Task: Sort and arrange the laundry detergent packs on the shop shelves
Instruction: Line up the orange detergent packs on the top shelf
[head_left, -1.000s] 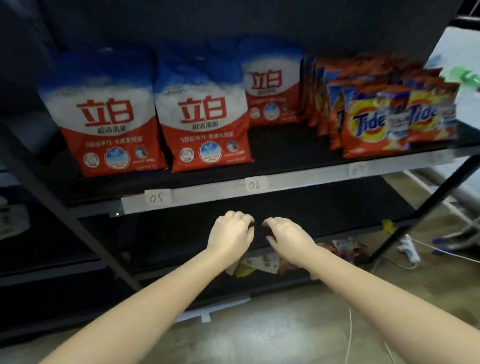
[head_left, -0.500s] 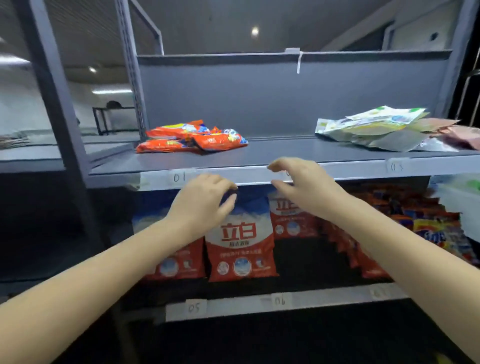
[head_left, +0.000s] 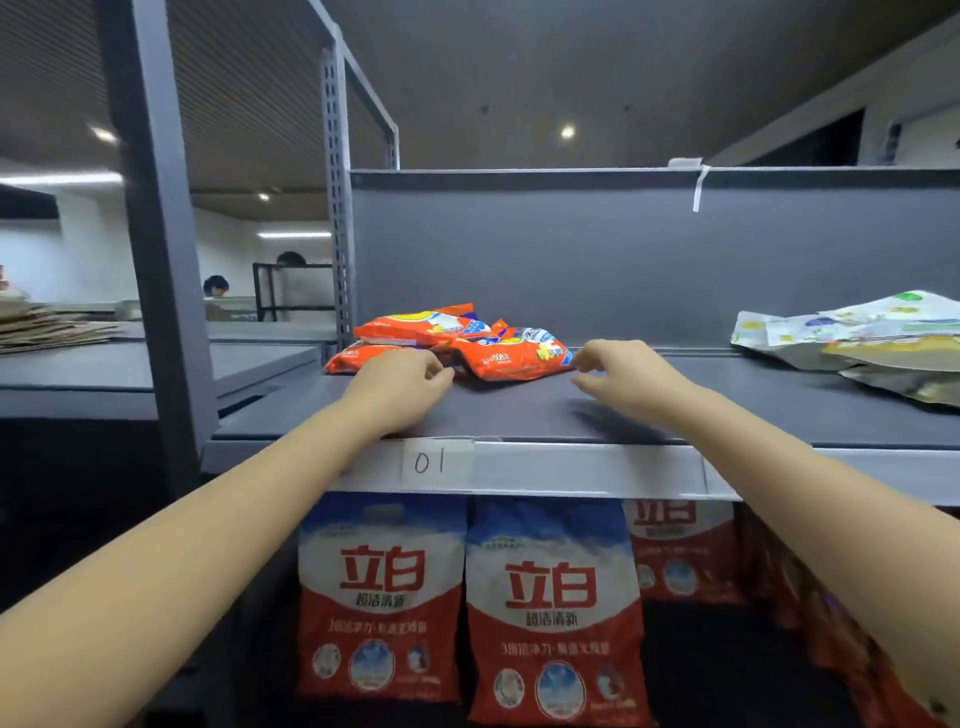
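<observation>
A small heap of orange detergent packs (head_left: 467, 345) lies flat on the top grey shelf (head_left: 519, 415), above the label "01" (head_left: 430, 461). My left hand (head_left: 400, 387) hovers over the shelf just in front of the heap's left side, fingers loosely curled, holding nothing. My right hand (head_left: 621, 376) reaches in at the heap's right end, thumb and fingers apart near the corner of the nearest pack, gripping nothing. On the shelf below stand red, white and blue detergent bags (head_left: 553, 608) upright in a row.
A loose pile of pale green and white pouches (head_left: 862, 338) lies at the shelf's right end. A grey upright post (head_left: 156, 260) stands at the left. Orange packs (head_left: 831, 623) sit on the lower shelf at right. Flattened cardboard (head_left: 47, 327) and people are in the background left.
My view rose from the lower shelves to the top shelf. Both hands moved up and forward, from below the shelf edge onto the top shelf, close to the orange packs.
</observation>
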